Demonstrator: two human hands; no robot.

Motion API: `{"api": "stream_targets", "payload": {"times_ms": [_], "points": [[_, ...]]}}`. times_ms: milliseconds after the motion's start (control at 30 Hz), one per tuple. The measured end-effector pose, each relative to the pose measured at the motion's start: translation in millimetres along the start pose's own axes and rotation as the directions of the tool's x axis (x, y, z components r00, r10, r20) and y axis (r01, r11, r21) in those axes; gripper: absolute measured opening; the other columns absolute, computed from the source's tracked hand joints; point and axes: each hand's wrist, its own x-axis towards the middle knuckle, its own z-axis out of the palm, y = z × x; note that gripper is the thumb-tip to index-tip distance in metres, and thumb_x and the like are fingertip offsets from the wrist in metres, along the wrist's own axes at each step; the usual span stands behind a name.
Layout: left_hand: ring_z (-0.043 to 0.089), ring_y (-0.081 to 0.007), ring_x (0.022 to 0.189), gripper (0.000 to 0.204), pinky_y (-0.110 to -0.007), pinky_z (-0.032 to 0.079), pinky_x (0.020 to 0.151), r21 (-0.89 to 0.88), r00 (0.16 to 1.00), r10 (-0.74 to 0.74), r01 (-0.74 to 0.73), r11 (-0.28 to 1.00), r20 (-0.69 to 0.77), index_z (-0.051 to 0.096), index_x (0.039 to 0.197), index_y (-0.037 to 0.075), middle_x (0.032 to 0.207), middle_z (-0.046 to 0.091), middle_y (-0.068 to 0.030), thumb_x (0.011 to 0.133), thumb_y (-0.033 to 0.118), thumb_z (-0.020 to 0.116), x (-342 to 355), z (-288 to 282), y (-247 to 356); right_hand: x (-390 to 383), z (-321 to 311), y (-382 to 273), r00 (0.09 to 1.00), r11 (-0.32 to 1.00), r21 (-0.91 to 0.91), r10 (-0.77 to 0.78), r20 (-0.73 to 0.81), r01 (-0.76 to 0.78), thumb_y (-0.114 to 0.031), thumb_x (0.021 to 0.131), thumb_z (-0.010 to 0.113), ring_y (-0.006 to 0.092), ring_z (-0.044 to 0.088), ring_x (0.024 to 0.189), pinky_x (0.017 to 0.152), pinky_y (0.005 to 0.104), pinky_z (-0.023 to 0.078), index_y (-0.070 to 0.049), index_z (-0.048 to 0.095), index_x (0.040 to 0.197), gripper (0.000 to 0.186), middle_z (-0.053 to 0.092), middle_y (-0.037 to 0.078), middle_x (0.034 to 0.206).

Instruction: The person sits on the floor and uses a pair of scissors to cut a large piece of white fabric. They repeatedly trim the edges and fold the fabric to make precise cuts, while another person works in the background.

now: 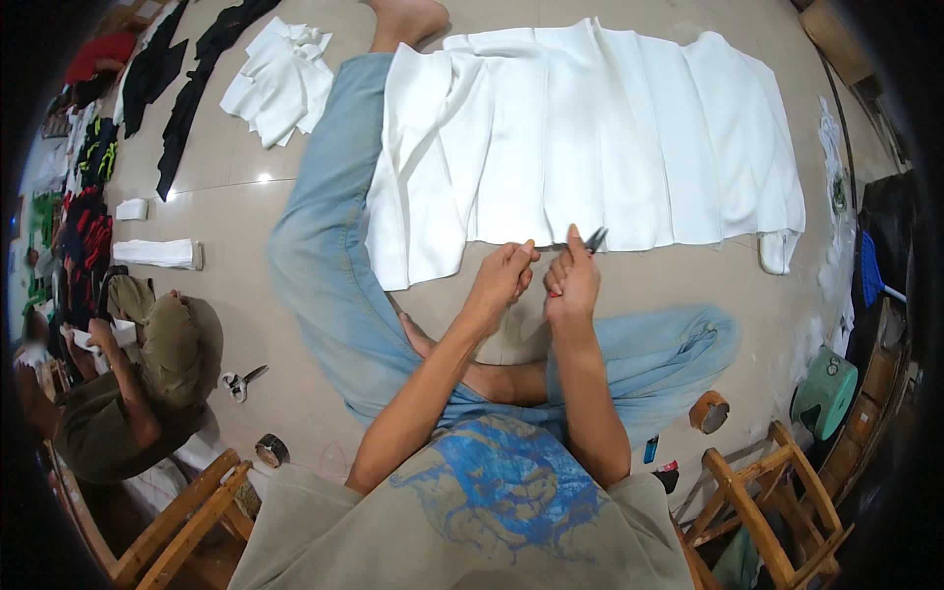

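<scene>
Several white fabric pieces [619, 138] lie overlapped in a row on the tiled floor in front of me. My left hand [500, 280] is closed near their lower edge, thumb and forefinger pinched together; what they hold is too small to make out. Beside it, my right hand [572, 287] grips small dark-bladed snips [594, 239] with a bit of red at the handle, blades pointing up over the fabric's edge. My jeans-clad left leg [320, 226] stretches along the fabric's left end, and my right leg [659, 359] is bent under my right arm.
At left are a white fabric pile [275, 79], folded white strips [157, 254], scissors [241, 383], tape rolls [272, 449] and a seated co-worker [147, 393] holding white cloth. At right are another tape roll [708, 411], a green stool [826, 388] and wooden frames [752, 492].
</scene>
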Motion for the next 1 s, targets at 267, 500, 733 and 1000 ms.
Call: {"api": "stream_targets", "payload": {"times_ms": [267, 500, 733, 1000], "points": [[0.037, -0.0048, 0.054, 0.041, -0.022, 0.028, 0.047, -0.233, 0.975, -0.098, 0.049, 0.971, -0.200, 0.058, 0.119, 0.004, 0.073, 0.049, 0.0043, 0.106, 0.043, 0.055, -35, -27, 6, 1, -14, -50, 0.986, 0.970, -0.189, -0.164, -0.037, 0.154, -0.027, 0.099, 0.072, 0.0049, 0.026, 0.039, 0.034, 0.0254, 0.021, -0.017, 0.046, 0.073, 0.039, 0.033, -0.006, 0.055], [0.034, -0.0045, 0.052, 0.068, -0.021, 0.025, 0.044, -0.473, 0.924, -0.329, 0.381, 0.794, 0.192, 0.053, 0.136, 0.001, 0.072, 0.047, 0.0057, 0.102, 0.059, 0.056, -22, -27, -2, -17, -4, -78, 0.985, 0.972, -0.156, -0.169, 0.041, 0.174, -0.026, 0.100, 0.071, 0.0050, 0.026, 0.040, 0.036, 0.0252, 0.019, -0.015, 0.051, 0.076, 0.032, 0.032, -0.007, 0.056], [0.031, -0.0035, 0.047, 0.064, -0.020, 0.026, 0.043, -0.635, 0.934, -0.193, 0.347, 0.691, 0.301, 0.052, 0.136, 0.000, 0.063, 0.042, 0.0064, 0.106, 0.057, 0.050, -10, -7, -10, -22, -5, -94, 0.987, 0.988, -0.078, -0.121, 0.108, 0.130, -0.023, 0.102, 0.066, 0.0037, 0.026, 0.042, 0.036, 0.0238, 0.021, -0.013, 0.055, 0.082, 0.025, 0.033, -0.007, 0.056], [0.033, -0.0031, 0.048, 0.046, -0.021, 0.027, 0.045, -0.393, 0.969, -0.119, 0.198, 0.898, 0.217, 0.058, 0.122, 0.002, 0.062, 0.041, 0.0061, 0.108, 0.045, 0.052, -5, 21, -27, -5, -24, -95, 0.992, 0.994, -0.074, -0.071, 0.104, 0.079, -0.023, 0.104, 0.064, 0.0033, 0.027, 0.042, 0.037, 0.0228, 0.022, -0.012, 0.058, 0.089, 0.019, 0.034, -0.008, 0.057]]}}
